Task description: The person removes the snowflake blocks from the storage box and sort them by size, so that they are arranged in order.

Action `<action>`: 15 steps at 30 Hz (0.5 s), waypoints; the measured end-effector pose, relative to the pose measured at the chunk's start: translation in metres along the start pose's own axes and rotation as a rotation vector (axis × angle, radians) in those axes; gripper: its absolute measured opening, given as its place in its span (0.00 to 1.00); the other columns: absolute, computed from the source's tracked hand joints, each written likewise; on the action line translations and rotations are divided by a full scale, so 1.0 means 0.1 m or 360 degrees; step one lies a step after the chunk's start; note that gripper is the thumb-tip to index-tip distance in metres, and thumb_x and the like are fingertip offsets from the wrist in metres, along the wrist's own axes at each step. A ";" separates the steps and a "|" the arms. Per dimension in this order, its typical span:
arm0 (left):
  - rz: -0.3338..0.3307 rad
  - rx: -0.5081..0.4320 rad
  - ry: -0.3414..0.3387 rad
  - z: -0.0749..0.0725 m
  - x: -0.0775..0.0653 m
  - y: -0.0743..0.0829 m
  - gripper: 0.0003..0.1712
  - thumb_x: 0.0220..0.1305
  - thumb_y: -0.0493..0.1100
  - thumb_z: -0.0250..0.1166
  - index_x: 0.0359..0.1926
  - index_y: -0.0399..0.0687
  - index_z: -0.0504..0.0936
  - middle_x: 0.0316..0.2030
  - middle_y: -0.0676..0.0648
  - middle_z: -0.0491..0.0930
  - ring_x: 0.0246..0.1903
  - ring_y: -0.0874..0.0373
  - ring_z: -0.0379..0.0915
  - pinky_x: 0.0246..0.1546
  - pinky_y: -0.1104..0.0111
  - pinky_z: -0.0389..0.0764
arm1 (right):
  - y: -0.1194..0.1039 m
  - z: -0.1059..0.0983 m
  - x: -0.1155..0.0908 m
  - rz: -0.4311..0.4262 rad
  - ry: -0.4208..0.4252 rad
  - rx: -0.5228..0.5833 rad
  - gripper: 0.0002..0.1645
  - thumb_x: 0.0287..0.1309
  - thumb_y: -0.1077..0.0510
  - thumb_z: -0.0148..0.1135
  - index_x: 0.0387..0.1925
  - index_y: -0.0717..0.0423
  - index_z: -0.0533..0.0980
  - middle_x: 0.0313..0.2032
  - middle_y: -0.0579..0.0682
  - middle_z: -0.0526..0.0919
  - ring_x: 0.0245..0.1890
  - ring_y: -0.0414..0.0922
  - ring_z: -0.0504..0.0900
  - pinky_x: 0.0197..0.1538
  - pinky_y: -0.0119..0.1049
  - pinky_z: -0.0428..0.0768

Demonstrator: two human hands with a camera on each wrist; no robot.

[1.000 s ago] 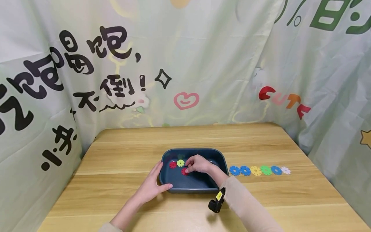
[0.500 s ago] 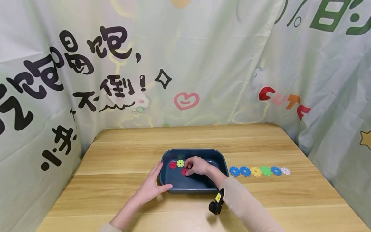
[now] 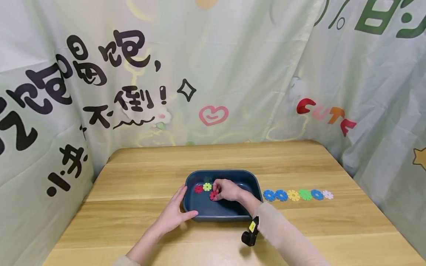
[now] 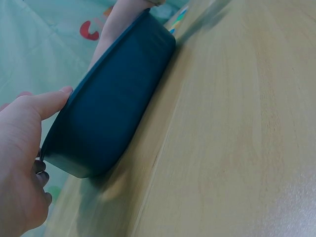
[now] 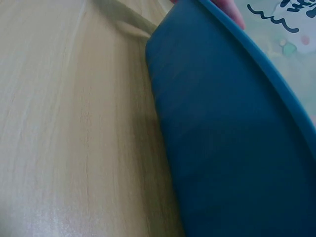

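A dark blue plastic bin [image 3: 221, 218] stands on the wooden table. My left hand [image 3: 172, 214] holds its near left corner, thumb over the front rim and fingers along the left side. In the left wrist view, the thumb of the left hand [image 4: 24, 133] lies at the rim of the bin [image 4: 113, 94]. Inside the bin, my right hand [image 3: 227, 190] pinches a red snowflake disc [image 3: 212, 195] between thumb and fingers. Left of it lie a yellow-green snowflake disc [image 3: 207, 187] and another red disc [image 3: 198, 189]. The bin's outer wall [image 5: 222, 123] hides the right hand's fingers in the right wrist view.
Right of the bin, a row of snowflake discs lies on the table [image 3: 213, 245]: blue discs [image 3: 281, 195], a yellow one [image 3: 293, 195], a green one [image 3: 304, 194] and a pale one [image 3: 328, 194]. A printed curtain [image 3: 246, 81] hangs behind the table.
The pinched red disc has shifted slightly up and to the right with my right hand's fingertips. The left hand and the bin have stayed in place.
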State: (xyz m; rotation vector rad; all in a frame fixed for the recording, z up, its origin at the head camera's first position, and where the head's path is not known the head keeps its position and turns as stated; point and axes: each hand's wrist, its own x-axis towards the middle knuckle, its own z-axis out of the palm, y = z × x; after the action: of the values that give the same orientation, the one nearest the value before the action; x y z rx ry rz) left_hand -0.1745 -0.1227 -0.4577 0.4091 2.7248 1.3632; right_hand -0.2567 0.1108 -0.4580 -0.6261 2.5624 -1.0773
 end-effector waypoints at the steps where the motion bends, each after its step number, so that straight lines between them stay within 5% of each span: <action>1: 0.0000 0.0001 0.0000 0.00 0.00 0.00 0.54 0.49 0.52 0.72 0.69 0.36 0.53 0.70 0.38 0.49 0.67 0.40 0.46 0.61 0.44 0.54 | 0.00 0.00 0.00 0.0002 -0.0002 0.0012 0.15 0.43 0.65 0.72 0.29 0.55 0.72 0.24 0.45 0.73 0.27 0.42 0.71 0.33 0.33 0.70; 15: 0.0002 0.0012 0.0002 -0.01 0.00 0.00 0.53 0.49 0.52 0.72 0.69 0.37 0.54 0.70 0.39 0.49 0.67 0.40 0.47 0.61 0.44 0.54 | 0.00 -0.06 0.00 -0.0089 -0.0026 0.0019 0.09 0.48 0.66 0.68 0.30 0.55 0.75 0.21 0.45 0.74 0.23 0.41 0.72 0.30 0.34 0.71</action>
State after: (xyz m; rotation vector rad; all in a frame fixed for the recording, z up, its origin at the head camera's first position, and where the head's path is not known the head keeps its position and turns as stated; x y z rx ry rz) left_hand -0.1749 -0.1231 -0.4571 0.4108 2.7324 1.3541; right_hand -0.2593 0.1143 -0.4541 -0.7049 2.5368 -1.0997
